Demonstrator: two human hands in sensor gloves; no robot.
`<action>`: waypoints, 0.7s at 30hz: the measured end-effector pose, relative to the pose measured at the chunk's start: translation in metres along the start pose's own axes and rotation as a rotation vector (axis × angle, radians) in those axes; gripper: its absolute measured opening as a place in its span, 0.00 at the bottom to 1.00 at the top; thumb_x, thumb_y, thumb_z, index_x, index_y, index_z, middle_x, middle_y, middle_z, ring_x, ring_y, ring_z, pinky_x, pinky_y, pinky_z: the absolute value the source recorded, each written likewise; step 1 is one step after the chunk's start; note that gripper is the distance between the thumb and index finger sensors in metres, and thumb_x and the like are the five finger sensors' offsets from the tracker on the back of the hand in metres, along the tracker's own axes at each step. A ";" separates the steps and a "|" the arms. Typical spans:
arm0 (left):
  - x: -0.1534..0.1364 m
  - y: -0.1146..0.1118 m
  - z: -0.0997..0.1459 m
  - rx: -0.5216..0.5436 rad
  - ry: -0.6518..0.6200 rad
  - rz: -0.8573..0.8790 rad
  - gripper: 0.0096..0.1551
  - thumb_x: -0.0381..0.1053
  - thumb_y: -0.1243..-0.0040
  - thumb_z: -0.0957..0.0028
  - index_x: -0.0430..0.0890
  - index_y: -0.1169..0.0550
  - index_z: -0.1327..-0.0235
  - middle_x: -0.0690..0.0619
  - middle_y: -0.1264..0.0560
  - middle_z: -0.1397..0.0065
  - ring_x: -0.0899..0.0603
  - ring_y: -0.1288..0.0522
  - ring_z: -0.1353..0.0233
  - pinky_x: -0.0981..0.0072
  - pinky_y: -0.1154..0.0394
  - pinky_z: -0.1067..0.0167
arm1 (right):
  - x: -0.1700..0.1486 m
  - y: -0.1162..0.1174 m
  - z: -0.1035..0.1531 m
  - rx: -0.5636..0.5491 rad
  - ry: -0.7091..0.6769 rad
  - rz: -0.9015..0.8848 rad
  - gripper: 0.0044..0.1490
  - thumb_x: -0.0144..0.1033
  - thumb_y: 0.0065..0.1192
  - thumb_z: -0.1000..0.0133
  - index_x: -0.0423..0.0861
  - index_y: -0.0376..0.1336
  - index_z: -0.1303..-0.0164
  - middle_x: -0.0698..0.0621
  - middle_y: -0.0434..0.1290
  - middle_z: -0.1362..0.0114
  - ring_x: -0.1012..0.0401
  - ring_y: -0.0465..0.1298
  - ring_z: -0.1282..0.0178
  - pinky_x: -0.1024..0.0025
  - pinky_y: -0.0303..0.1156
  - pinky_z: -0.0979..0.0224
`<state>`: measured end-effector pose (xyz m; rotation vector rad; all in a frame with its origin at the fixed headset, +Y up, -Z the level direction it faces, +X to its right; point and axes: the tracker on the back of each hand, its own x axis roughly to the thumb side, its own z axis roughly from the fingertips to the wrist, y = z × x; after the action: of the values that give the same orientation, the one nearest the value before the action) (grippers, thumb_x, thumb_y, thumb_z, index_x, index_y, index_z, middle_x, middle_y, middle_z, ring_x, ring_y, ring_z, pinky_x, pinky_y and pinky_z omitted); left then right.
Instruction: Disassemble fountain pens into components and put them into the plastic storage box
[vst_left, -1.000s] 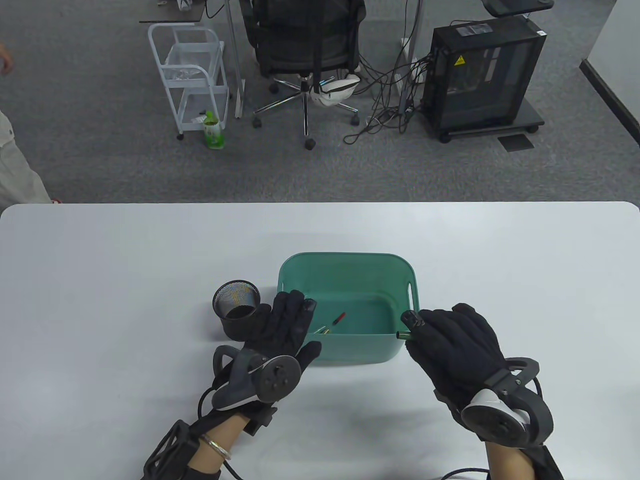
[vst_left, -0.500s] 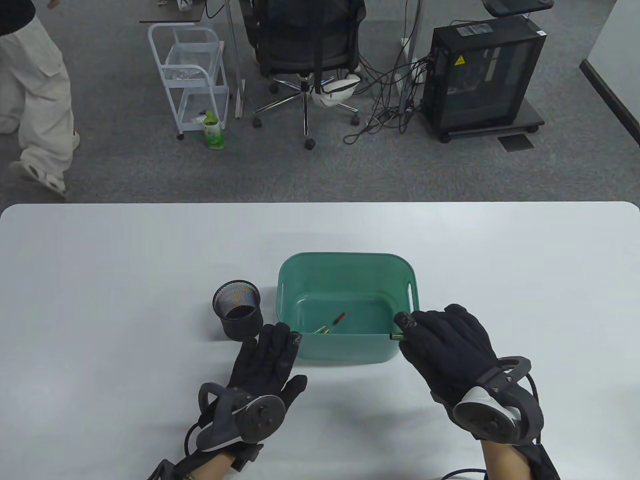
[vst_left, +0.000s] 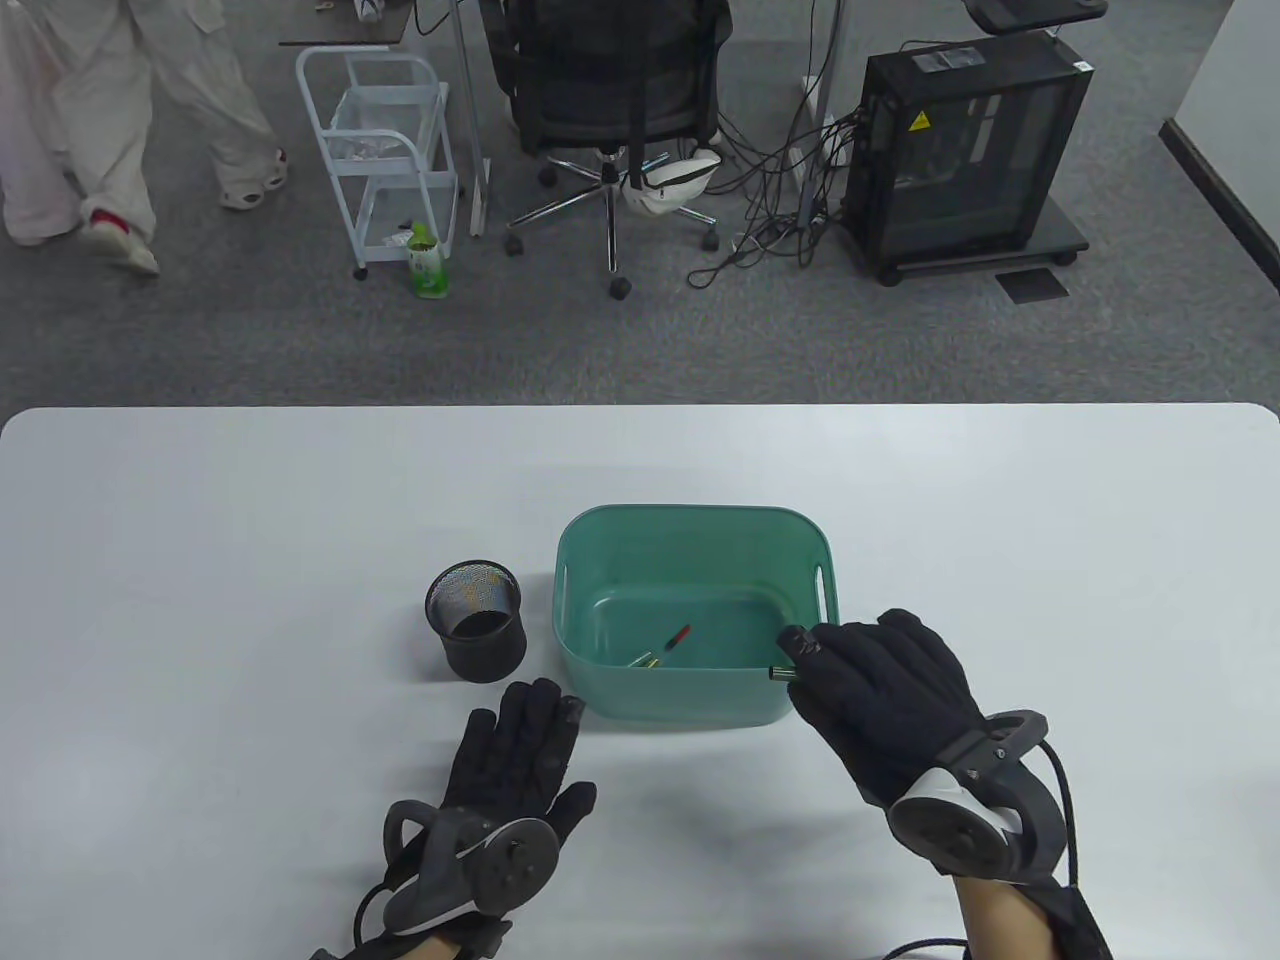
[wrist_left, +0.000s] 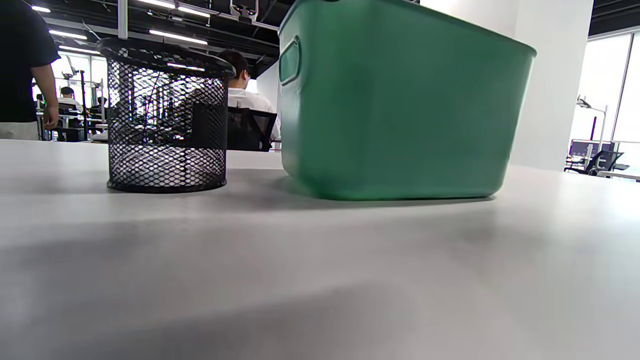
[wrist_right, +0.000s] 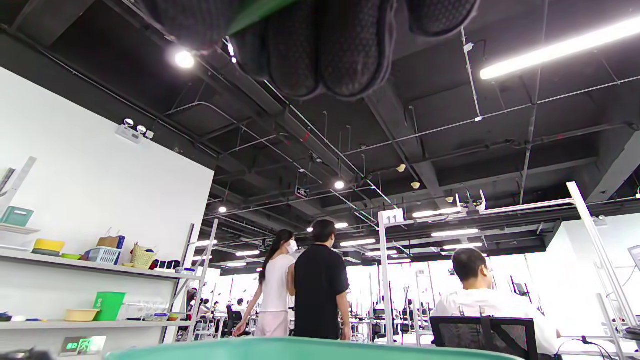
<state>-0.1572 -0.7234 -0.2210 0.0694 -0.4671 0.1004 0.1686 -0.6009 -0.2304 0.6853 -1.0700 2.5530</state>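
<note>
Right hand (vst_left: 880, 690) hovers at the near right corner of the green box (vst_left: 690, 520), fingers curled round a slim green pen part (vst_left: 782, 674) whose metal-rimmed end pokes out over the rim. In the right wrist view the fingertips (wrist_right: 320, 50) bunch together with a sliver of green between them, so the grip is a tight pinch. Left hand (vst_left: 520, 745) lies flat on the table (vst_left: 200, 550), fingers straight, holding nothing, just in front of the box and the mesh cup (vst_left: 476, 620).

How it handles: the part looks like a light, stiff tube, probably smooth plastic, so likely slippery in a cloth glove. I'd judge a pinch at mid-length safest, keeping clear of any thin end. It is a small piece, and a short drop into the box should do it no harm, though nib parts would want gentler treatment.

The count: one box, one mesh cup, one part in hand. On the box floor lie small pieces (vst_left: 662, 646), one red-tipped and one or two yellowish ones beside it; the exact number is too small to tell. What is in the cup I cannot make out.
</note>
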 end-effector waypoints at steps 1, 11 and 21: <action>0.000 -0.001 0.000 -0.012 -0.003 0.004 0.44 0.63 0.73 0.29 0.41 0.54 0.04 0.40 0.55 0.03 0.34 0.58 0.08 0.41 0.62 0.15 | 0.000 0.001 0.000 0.006 -0.002 0.003 0.28 0.54 0.57 0.40 0.59 0.70 0.32 0.60 0.74 0.31 0.62 0.75 0.32 0.53 0.62 0.18; 0.000 -0.003 0.000 -0.011 -0.009 0.001 0.44 0.63 0.73 0.29 0.41 0.53 0.05 0.40 0.55 0.04 0.34 0.58 0.08 0.41 0.63 0.16 | 0.000 0.010 0.001 0.036 -0.007 0.022 0.28 0.55 0.57 0.40 0.59 0.69 0.31 0.60 0.74 0.31 0.62 0.75 0.32 0.53 0.62 0.18; 0.000 -0.001 0.002 0.004 -0.021 -0.001 0.44 0.63 0.72 0.29 0.41 0.53 0.05 0.41 0.55 0.04 0.34 0.58 0.08 0.41 0.63 0.16 | 0.004 0.028 -0.002 0.103 0.004 0.012 0.28 0.54 0.57 0.40 0.59 0.70 0.31 0.60 0.74 0.31 0.62 0.75 0.32 0.53 0.62 0.18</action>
<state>-0.1577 -0.7242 -0.2191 0.0744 -0.4873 0.0999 0.1524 -0.6185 -0.2462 0.7007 -0.9500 2.6335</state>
